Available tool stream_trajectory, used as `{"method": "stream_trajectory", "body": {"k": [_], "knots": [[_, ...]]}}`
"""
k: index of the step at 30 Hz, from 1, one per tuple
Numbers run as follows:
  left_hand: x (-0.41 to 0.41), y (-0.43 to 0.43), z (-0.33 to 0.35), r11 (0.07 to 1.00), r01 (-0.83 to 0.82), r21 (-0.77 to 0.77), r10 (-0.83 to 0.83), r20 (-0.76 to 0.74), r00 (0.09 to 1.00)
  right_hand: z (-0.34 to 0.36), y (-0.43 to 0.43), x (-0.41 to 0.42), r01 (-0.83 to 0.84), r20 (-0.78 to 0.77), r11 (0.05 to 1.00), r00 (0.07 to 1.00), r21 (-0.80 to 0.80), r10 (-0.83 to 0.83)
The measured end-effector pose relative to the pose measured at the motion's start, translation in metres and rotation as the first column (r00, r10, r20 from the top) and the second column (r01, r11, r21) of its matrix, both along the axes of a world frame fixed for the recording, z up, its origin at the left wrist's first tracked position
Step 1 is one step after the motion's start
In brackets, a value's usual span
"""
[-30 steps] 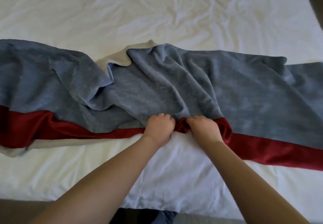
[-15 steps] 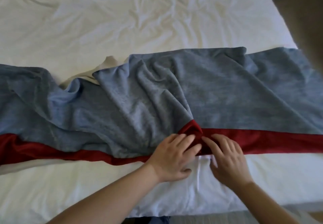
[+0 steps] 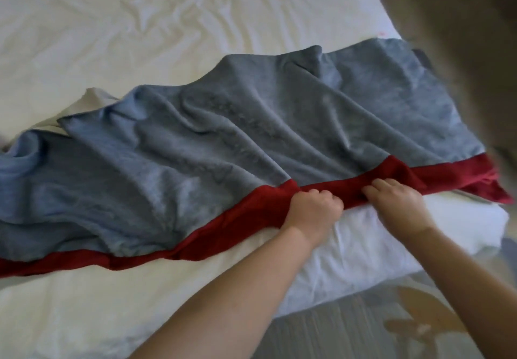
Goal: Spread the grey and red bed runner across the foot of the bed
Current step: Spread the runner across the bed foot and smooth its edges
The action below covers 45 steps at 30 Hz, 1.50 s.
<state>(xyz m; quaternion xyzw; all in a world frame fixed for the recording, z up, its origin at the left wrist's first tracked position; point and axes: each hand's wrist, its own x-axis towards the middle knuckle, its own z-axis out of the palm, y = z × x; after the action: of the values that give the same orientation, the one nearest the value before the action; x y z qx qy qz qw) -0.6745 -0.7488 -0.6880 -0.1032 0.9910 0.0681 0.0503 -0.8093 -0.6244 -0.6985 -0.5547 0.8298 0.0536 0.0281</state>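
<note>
Rumpled bed runner [image 3: 223, 134] lies across the near end of the bed [image 3: 140, 36]
Side by side, the left hand [image 3: 313, 214] and right hand [image 3: 398, 207] curl their fingers round its red border [image 3: 201, 246] (the near edge), right of centre.

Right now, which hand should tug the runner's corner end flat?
Probably the right hand: it grips the red border nearer that end; the left hand grips farther in.

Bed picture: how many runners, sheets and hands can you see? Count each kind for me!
bed runner: 1, grey with a red border
white sheet: 1
hands: 2, left hand and right hand, both gripping the red border
Total: 4
</note>
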Motion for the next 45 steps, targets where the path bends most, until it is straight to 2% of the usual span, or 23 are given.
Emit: {"method": "stream_trajectory", "body": {"k": [3,5,8,10,13,16,19,22,27,30,33,36,38,42,45], "knots": [[-0.014,0.023,-0.001,0.990,0.029,0.135,-0.043,0.108,0.993,0.001,0.023,-0.014,0.132,0.011,0.989,0.991,0.071,-0.133],[-0.013,0.030,-0.003,0.987,0.031,0.155,-0.055,0.152,0.987,0.002,0.026,-0.014,0.150,0.009,0.988,0.989,0.044,-0.150],[0.003,0.028,0.000,0.997,0.020,0.077,-0.035,0.196,0.980,0.002,0.024,0.000,-0.008,0.021,0.998,1.000,-0.062,0.010],[0.010,0.023,-0.004,0.998,0.010,0.065,-0.023,0.196,0.980,-0.002,0.023,0.010,-0.096,0.021,0.993,0.995,-0.061,0.098],[0.019,0.025,-0.008,0.994,0.062,0.086,-0.073,0.136,0.988,-0.005,0.027,0.018,-0.046,0.059,0.999,0.997,0.028,0.044],[0.024,0.027,-0.013,0.945,0.037,0.325,-0.098,0.175,0.980,-0.002,0.037,0.025,0.034,0.055,0.992,0.998,0.123,-0.040],[0.039,0.009,-0.008,0.907,0.070,0.415,-0.107,0.067,0.992,-0.001,0.043,0.031,0.110,0.071,0.947,0.988,0.301,-0.137],[0.064,-0.025,0.001,0.895,0.107,0.432,-0.092,-0.057,0.994,0.006,0.034,0.033,0.142,0.007,0.888,0.987,0.437,-0.161],[0.114,-0.117,0.017,0.922,-0.070,0.381,0.119,-0.107,0.987,0.026,-0.012,0.037,0.123,-0.002,0.835,0.990,0.537,-0.144],[0.150,-0.181,0.025,0.915,-0.205,0.347,0.270,-0.150,0.951,0.037,-0.062,0.050,0.094,-0.007,0.882,0.995,0.461,-0.102],[0.189,-0.240,0.029,0.877,-0.385,0.287,0.442,-0.168,0.881,0.046,-0.130,0.079,0.008,0.076,0.944,0.997,0.329,-0.035],[0.225,-0.291,0.029,0.801,-0.540,0.258,0.591,-0.202,0.781,0.053,-0.209,0.117,-0.121,0.202,0.967,0.976,0.222,0.076],[0.248,-0.323,0.028,0.717,-0.644,0.266,0.695,-0.196,0.692,0.055,-0.265,0.145,-0.168,0.274,0.978,0.953,0.124,0.129],[0.287,-0.377,0.016,0.568,-0.795,0.214,0.819,-0.048,0.572,0.053,-0.367,0.200,-0.201,0.295,0.979,0.935,-0.018,0.198],[0.299,-0.402,0.005,0.537,-0.818,0.203,0.829,0.052,0.557,0.050,-0.430,0.232,-0.192,0.289,0.978,0.934,-0.087,0.209]]}}
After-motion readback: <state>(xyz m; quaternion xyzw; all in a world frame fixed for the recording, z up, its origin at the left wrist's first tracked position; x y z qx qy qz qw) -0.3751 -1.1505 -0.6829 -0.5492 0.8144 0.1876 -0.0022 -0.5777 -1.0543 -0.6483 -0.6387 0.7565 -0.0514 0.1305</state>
